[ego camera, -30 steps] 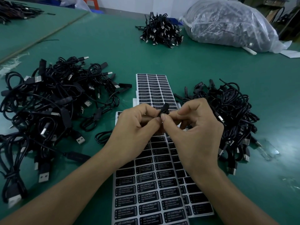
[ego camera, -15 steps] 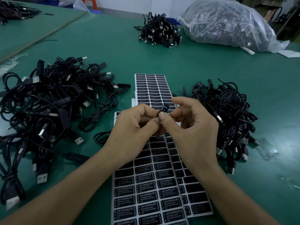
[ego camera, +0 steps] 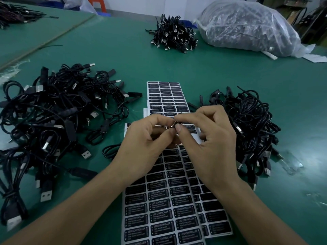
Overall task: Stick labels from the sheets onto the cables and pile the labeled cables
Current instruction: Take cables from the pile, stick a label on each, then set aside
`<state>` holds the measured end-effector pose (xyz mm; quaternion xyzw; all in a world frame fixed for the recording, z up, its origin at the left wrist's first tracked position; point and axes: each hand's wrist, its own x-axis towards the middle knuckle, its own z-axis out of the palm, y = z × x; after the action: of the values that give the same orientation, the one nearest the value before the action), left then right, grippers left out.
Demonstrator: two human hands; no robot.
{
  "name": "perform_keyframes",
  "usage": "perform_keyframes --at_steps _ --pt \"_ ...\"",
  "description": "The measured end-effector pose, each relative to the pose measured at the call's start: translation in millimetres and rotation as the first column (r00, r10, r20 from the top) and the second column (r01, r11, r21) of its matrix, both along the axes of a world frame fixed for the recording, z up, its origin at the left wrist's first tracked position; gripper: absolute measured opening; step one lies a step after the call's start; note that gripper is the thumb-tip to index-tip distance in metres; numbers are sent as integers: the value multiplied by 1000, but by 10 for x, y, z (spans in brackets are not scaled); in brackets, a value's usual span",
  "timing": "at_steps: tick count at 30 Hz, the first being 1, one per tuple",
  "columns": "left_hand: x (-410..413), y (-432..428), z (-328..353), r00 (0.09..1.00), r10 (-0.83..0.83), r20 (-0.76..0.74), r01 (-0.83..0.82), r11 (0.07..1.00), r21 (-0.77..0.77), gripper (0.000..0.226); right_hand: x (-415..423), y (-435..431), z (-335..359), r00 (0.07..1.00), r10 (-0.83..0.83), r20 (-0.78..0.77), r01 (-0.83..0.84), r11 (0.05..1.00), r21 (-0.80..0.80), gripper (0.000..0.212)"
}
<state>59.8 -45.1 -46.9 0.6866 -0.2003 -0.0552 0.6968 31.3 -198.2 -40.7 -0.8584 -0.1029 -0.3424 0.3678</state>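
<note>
Nearest to us, the label sheets (ego camera: 159,209) lie overlapped on the green bench (ego camera: 123,55). Their black stickers read "LED CONTROLLER", and the bottom row is cut off by the frame edge.

Above the sheets the left hand (ego camera: 141,144) and the right hand (ego camera: 212,144) meet. Each grip is closed to a narrow pinch, thumb against forefinger, on one small dark piece (ego camera: 174,125) held between them, while the other fingers curl loosely. The fingertips cover most of that piece, so we cannot tell whether it is a sticker, a cable part or both. A thin cable loop (ego camera: 110,151) shows just beside the left wrist, its ends hidden under the hand.

A sprawling heap of black USB cables (ego camera: 53,121) lies to the left, running off the frame. A tighter heap (ego camera: 247,129) sits to the right, partly behind the right hand. Between the two, another sheet (ego camera: 166,98) stretches away, its near end hidden by the hands.

Farther off are a small bundle of cables (ego camera: 173,35) and a clear plastic bag (ego camera: 247,25) whose contents we cannot make out.
</note>
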Motion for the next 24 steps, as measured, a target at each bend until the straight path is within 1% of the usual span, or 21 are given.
perform_keyframes --at_steps 3,6,10,12,14,19,24 --pt "3 0 -6 1000 -7 20 7 1000 5 12 -4 8 5 999 36 5 -36 999 22 13" --pt "7 -1 -8 1000 -7 28 7 1000 -9 25 -13 31 20 996 91 12 -91 993 68 11" --pt "9 -2 -9 999 1 36 0 999 -36 23 -33 51 38 991 136 -2 -135 986 100 11" --pt "13 -4 -11 999 11 38 -10 1000 -30 22 -39 54 52 990 139 -22 -134 980 146 13" --pt "15 -3 -12 999 16 35 -15 999 -29 20 -33 52 65 989 142 -48 -128 965 227 15" --pt "18 17 -2 997 41 61 -43 999 21 23 -9 27 95 987 146 -65 -104 897 430 26" --pt "30 24 -8 997 32 75 -35 998 45 21 9 20 86 973 181 -146 -84 859 506 39"
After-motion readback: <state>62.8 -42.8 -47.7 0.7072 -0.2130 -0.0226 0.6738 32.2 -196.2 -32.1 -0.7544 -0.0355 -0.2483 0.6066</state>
